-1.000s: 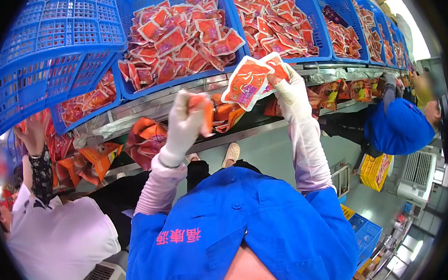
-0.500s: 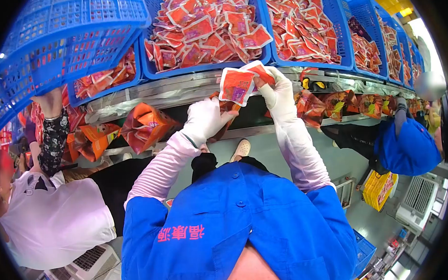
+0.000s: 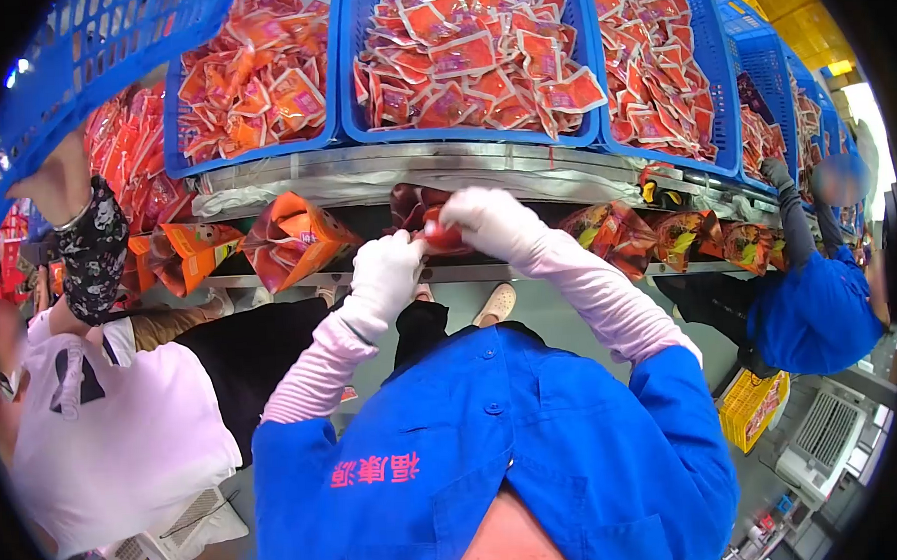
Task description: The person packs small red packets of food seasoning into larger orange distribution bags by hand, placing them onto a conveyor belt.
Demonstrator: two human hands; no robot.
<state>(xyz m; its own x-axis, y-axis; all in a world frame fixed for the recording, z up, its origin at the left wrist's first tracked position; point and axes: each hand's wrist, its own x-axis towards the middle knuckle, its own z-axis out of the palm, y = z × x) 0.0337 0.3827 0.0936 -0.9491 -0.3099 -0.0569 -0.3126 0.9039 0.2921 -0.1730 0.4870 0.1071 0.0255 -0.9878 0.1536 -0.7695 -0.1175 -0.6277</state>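
Both my hands wear white gloves. My left hand (image 3: 388, 273) is closed on the near edge of a dark red bag (image 3: 417, 203) that stands on the narrow ledge below the baskets. My right hand (image 3: 491, 221) is at the mouth of the same bag, its fingers partly hidden and blurred, with a bit of red showing beside them; what it holds cannot be made out. Beyond my hands is a blue basket (image 3: 472, 136) full of small red-and-white sachets (image 3: 462, 55). An orange bag (image 3: 300, 244) stands open to the left of my left hand.
More sachet-filled blue baskets (image 3: 253, 158) line the counter. Other bags (image 3: 617, 238) stand along the ledge to the right. At left, a co-worker's arm (image 3: 94, 250) reaches up to a raised blue basket (image 3: 70, 96). Another person in blue (image 3: 815, 309) works at right.
My right hand has come down from the baskets to the bag, and the two sachets it held up no longer show. The raised basket has shifted up and left, uncovering sachets beneath.
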